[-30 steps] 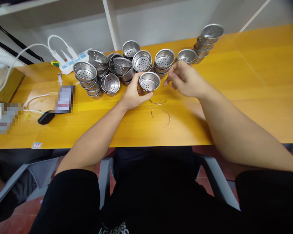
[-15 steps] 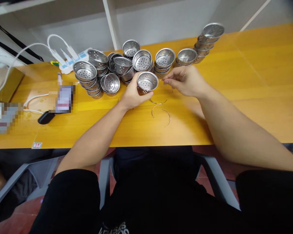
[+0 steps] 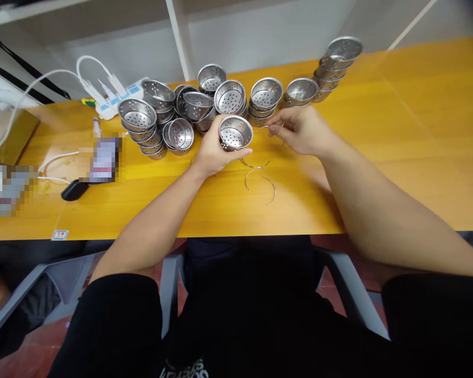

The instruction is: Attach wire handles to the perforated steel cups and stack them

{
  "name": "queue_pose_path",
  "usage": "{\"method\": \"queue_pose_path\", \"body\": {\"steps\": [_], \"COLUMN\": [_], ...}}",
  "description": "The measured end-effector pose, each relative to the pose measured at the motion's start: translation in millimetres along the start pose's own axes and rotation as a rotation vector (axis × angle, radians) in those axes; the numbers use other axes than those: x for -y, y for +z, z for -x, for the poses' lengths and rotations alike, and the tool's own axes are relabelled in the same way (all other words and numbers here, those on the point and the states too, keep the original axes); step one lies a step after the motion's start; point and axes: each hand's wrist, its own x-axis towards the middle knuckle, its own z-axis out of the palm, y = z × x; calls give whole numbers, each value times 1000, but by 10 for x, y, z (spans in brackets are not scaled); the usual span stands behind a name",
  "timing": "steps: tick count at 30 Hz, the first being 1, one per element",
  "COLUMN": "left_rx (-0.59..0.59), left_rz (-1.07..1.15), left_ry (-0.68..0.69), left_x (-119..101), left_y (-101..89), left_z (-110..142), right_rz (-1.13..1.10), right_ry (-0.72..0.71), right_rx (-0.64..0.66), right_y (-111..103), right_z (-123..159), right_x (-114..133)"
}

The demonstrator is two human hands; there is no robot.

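My left hand (image 3: 213,149) is wrapped round a perforated metal cup (image 3: 235,133), held above the table with its mouth up and tilted toward me. To its right, my right hand (image 3: 299,131) pinches a thin curved wire (image 3: 265,127) between thumb and forefinger; the wire's tip points at the cup, apart from it. Below the hands, several curved wires (image 3: 274,190) lie loose on the yellow table (image 3: 228,218). Behind the left hand stand more perforated cups (image 3: 229,97), some nested or tipped. A short stack of cups (image 3: 266,94) is just behind the right hand.
A tall leaning cup stack (image 3: 335,65) stands at the back right. At the left are a stack of cups (image 3: 137,116), a white power strip (image 3: 109,107) with cables, a blurred phone (image 3: 104,160) and a black object (image 3: 74,190). A grey partition (image 3: 228,42) runs behind.
My left hand has turned the cup slightly and shifted it a little left. The right hand has lowered slightly, and the wire in its fingers now points out toward the cup.
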Motion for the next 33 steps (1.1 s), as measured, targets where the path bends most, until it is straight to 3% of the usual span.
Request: {"method": "queue_pose_path", "body": {"steps": [5, 9, 13, 20, 24, 29, 33], "left_rx": [57, 38, 44, 90, 115, 113, 110], "left_rz": [86, 64, 76, 94, 103, 71, 47], "left_ry": [-10, 1, 16, 2, 78, 185, 204], "left_x": [-19, -13, 43, 4, -30, 14, 6], "left_y": [73, 90, 67, 79, 117, 172, 179], "left_z": [13, 22, 41, 93, 105, 119, 135], "right_rz": [-130, -134, -156, -94, -80, -294, -352], "right_ry": [35, 81, 42, 77, 29, -144, -178], "right_rx": [-40, -89, -168, -90, -106, -229, -239], "right_y": [27, -10, 9, 202, 294, 417, 470], "right_z": [15, 58, 94, 167, 126, 28, 0], "right_x": [54, 184, 321, 538, 466, 274, 241]}}
